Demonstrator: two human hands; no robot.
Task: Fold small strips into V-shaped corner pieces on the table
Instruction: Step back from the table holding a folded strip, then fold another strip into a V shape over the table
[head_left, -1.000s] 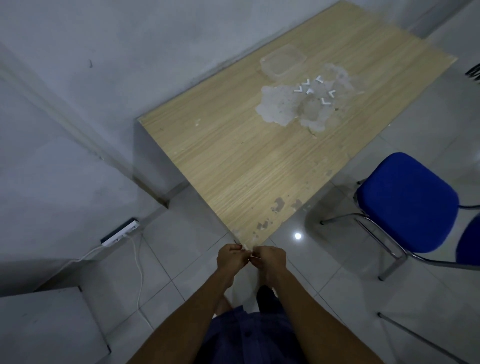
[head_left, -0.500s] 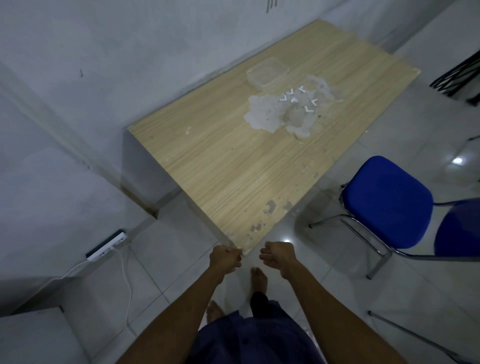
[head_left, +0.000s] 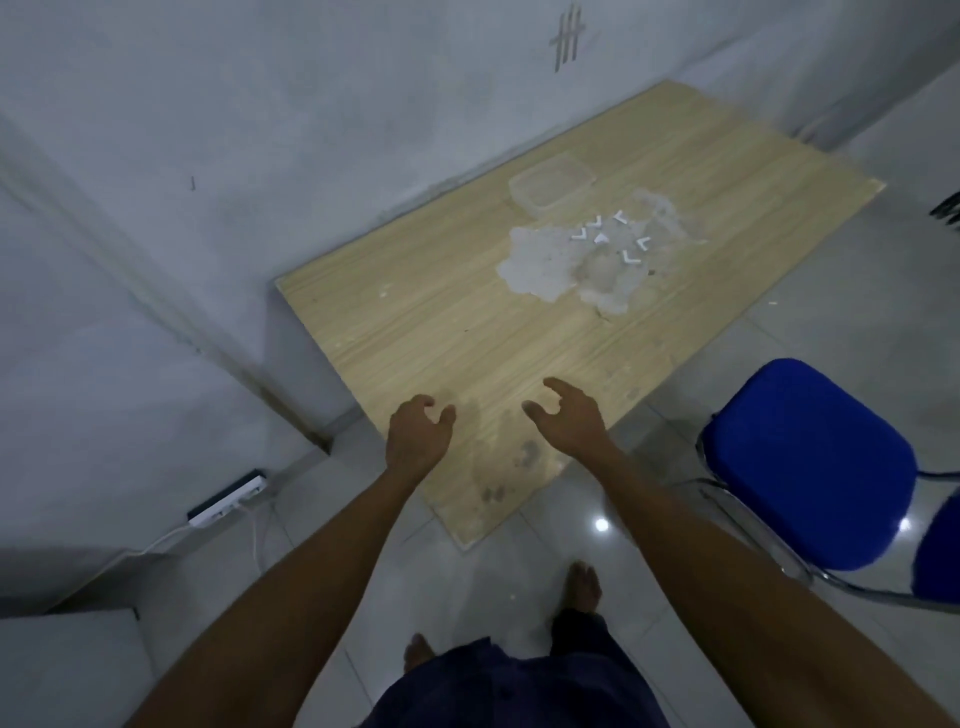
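Over the near corner, left hand (head_left: 418, 441): hovers above the table (head_left: 441, 338), fingers loosely curled, thumb out, nothing in it that I can see.
Just to its right, right hand (head_left: 569, 421): also above the wood and apart from the left, forefinger stretched forward, the other fingers relaxed, gripping nothing visible.
Beside the table's long edge: blue chair (head_left: 805, 467), on my right.
Far half of the table, V-shaped pieces (head_left: 629, 255): a handful of small white folded corners lie scattered on a pale worn patch (head_left: 540, 265), well apart from both hands.
Just beyond them: clear container (head_left: 550, 184), near the wall; whether it holds unfolded strips I cannot tell.
Step in hand: I judge I am between folds, reaching in towards the work area.
Next move: a long reach to the far half, then a fine fingertip pinch, since a small flat strip is hard to lift.
Change: a second ago my hands were together below the corner, pinching something thin between them. Half a second ago they were fisted and just parted. Now they are over the tabletop with the fingers loosened.
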